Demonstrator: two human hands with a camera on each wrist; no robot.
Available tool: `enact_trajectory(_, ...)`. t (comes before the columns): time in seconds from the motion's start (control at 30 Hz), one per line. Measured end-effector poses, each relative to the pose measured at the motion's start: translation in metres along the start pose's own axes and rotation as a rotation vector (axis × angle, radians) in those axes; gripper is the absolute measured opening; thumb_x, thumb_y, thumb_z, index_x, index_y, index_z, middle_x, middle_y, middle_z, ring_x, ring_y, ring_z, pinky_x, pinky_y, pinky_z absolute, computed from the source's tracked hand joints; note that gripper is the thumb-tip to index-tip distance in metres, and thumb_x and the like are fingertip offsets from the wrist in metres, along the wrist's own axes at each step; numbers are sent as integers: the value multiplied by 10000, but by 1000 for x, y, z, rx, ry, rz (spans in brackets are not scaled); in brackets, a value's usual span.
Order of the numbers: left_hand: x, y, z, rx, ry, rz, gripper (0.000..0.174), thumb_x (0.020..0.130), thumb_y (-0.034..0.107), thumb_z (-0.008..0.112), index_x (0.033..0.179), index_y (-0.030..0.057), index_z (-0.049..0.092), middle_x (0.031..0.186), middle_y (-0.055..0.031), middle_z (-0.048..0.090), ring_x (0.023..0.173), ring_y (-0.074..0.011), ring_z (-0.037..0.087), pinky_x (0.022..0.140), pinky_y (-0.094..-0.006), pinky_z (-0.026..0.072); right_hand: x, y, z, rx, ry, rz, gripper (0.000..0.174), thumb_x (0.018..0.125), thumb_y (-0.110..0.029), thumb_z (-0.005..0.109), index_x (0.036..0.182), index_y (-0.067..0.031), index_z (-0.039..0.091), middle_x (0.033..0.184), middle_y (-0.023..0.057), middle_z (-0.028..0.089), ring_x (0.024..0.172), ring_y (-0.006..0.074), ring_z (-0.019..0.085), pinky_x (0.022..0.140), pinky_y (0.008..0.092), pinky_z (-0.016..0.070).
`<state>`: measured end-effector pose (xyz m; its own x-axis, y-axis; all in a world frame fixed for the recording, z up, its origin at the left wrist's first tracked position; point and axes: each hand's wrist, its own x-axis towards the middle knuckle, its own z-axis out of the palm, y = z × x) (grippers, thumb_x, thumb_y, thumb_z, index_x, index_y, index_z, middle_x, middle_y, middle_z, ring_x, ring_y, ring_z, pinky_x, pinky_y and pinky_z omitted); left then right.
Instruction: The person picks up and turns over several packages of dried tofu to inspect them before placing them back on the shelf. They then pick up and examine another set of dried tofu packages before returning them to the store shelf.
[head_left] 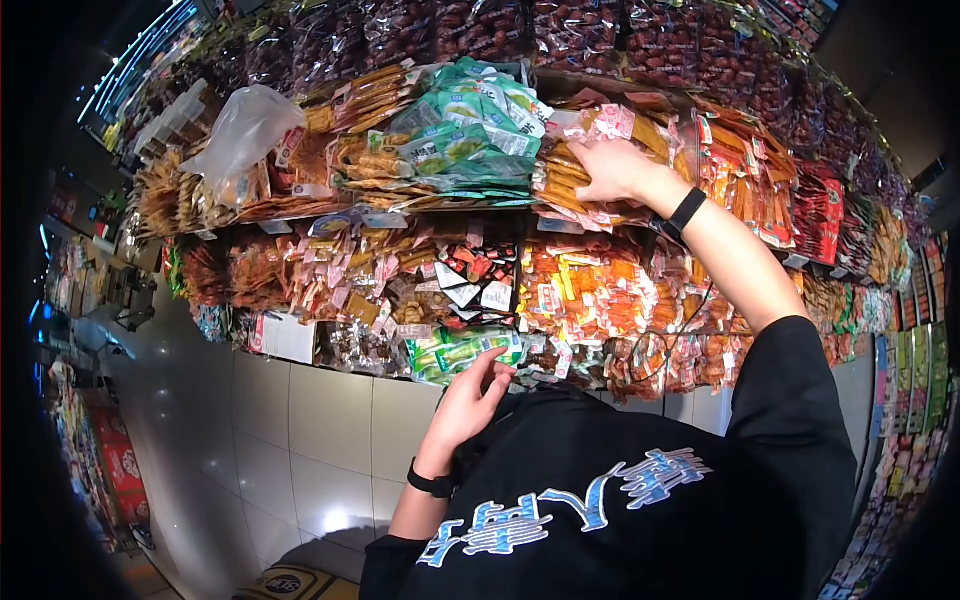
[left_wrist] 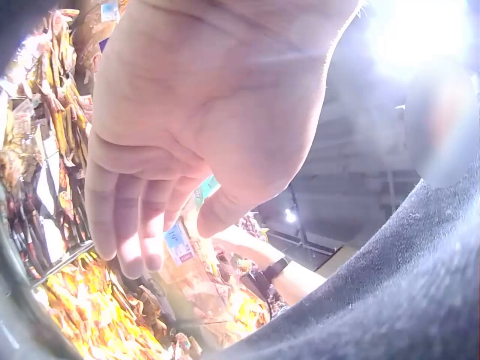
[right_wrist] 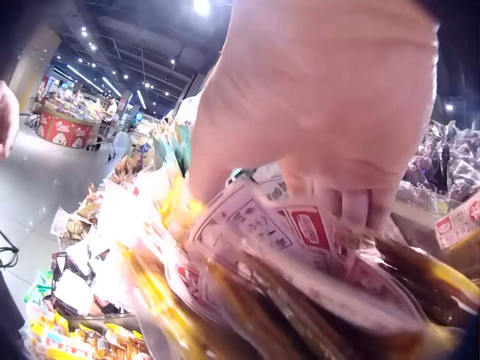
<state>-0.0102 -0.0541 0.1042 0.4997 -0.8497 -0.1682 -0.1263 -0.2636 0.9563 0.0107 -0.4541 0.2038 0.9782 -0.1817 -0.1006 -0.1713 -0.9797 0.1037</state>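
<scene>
My right hand reaches into the upper shelf, among brown snack packets with pink labels. Seen from the right wrist, the thumb and curled fingers of that hand grip upright packets between them; the fingertips are partly hidden behind the labels. My left hand hangs in front of the lower shelf with loosely bent fingers and holds nothing. Green packets lie just beyond it. The left wrist view has the palm of this hand facing the camera.
Teal packets are piled left of the right hand, and a clear plastic bag sits farther left. Orange packets fill the tier below. Dark red bagged goods line the back. Tiled floor lies at the lower left.
</scene>
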Motion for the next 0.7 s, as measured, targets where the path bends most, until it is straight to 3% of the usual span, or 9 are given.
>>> enact_trajectory(0.1,-4,3,5,-7,30,1,389,955,106,545,1321,-1,469,1036,-114,680,843,-160,638,774,-299,503,8,9,11,-14,61,-4,602,730,-355,652,1161,49,535,886,233,676,843,393,661,764,471,539)
enact_trajectory(0.2,-7,9,8,-41,21,-48,383,955,55,538,1326,-10,470,1040,-99,667,969,-163,627,893,-303,488,5,6,9,-37,124,103,540,762,-308,658,1142,57,539,901,228,676,868,386,662,768,465,537)
enact_trajectory(0.3,-9,7,12,-35,23,-48,379,955,54,538,1322,-12,472,1041,-101,668,973,-164,627,895,-302,487,7,8,18,-28,172,118,510,803,-297,653,1151,54,528,939,263,653,910,390,644,799,472,519)
enact_trajectory(0.4,-10,0,16,-24,61,51,393,953,102,546,1323,-6,467,1030,-104,677,846,-147,629,779,-288,501,5,10,16,105,165,217,507,829,-309,655,1160,54,534,965,274,650,949,386,639,817,471,512)
enact_trajectory(0.5,-13,3,13,-33,62,18,389,953,99,545,1319,-7,468,1031,-105,678,855,-158,633,786,-295,502,7,29,28,343,367,360,552,817,-343,675,1173,59,547,1002,299,639,986,396,630,831,458,506)
enact_trajectory(0.6,-16,5,12,-34,51,-33,377,959,56,537,1323,-15,467,1044,-99,666,979,-163,625,898,-301,486,17,61,62,915,612,352,454,860,-305,672,1143,42,593,1040,207,679,987,306,653,868,401,490)
enact_trajectory(0.63,-16,6,13,-37,47,-38,378,959,59,538,1323,-14,467,1046,-99,666,981,-162,625,899,-301,485,20,70,71,1123,682,332,434,872,-285,670,1147,42,598,1048,185,685,985,274,656,871,380,488)
enact_trajectory(0.67,-16,6,13,-37,41,-42,379,959,61,539,1324,-14,467,1049,-98,665,983,-162,624,900,-301,485,10,60,61,1384,723,304,329,906,-211,655,1123,34,622,1054,101,689,965,179,640,856,320,479)
enact_trajectory(0.7,-16,7,12,-36,34,-46,380,960,63,540,1325,-13,467,1051,-98,665,985,-162,623,901,-302,485,5,58,57,1471,779,301,307,914,-197,647,1118,31,625,1054,93,689,961,167,638,854,308,478)
